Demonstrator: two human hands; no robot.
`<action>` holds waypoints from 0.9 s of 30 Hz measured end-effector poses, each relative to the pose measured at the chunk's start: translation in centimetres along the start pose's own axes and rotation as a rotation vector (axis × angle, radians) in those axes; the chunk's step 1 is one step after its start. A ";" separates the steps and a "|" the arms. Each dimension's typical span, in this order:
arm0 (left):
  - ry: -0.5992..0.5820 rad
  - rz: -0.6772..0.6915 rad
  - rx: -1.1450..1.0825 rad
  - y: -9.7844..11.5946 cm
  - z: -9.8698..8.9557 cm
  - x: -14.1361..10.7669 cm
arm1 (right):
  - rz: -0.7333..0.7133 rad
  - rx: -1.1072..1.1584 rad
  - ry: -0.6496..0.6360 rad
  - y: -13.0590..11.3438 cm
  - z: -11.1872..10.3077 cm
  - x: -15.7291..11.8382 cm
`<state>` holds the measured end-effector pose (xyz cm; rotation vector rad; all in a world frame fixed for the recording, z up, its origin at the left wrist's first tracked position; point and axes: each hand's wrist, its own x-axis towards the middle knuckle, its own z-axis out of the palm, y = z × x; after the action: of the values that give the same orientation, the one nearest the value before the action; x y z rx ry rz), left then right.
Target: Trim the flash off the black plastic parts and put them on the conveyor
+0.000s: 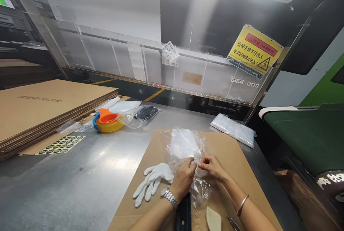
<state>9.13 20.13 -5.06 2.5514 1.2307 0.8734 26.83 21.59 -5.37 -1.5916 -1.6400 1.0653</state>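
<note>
A clear plastic bag (200, 189) lies crumpled on the brown cardboard sheet (231, 152), with a white stack, perhaps more bags (184, 141), inside or under its far part. My left hand (186, 173), a watch on its wrist, pinches the film from the left. On the other side my right hand (212, 166) has thumb and fingertips closed on the film's edge. White gloves (156, 179) rest just left of my left hand. Below my wrists are a black bar with a hole (183, 216), a pale flat wedge-shaped piece (214, 219) and a dark thin tool (233, 224), partly cut off.
Stacked cardboard (53, 105) and a sheet of round stickers (61, 145) occupy the left. Orange and yellow plastic bowls (109, 121) stand beside a bagged black item (146, 113). A wrapped white pack (233, 130) lies back right, near a green conveyor (298, 134). A clear panel (150, 62) spans the back.
</note>
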 end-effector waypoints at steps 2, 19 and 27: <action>-0.011 -0.025 0.034 -0.2 -0.1 -0.1 | 0.016 0.079 0.031 0.0 -0.6 0.2; 0.117 -0.198 -0.346 2.9 -4.4 0.6 | -0.204 0.124 0.163 -6.4 0.4 -4.9; 0.315 -0.214 -0.177 2.8 -5.6 -2.9 | -0.244 -0.076 0.244 -8.5 1.0 -7.9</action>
<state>6.32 15.59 -0.62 2.1543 1.4066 1.3029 22.39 14.07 2.33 -1.4584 -1.6706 0.6635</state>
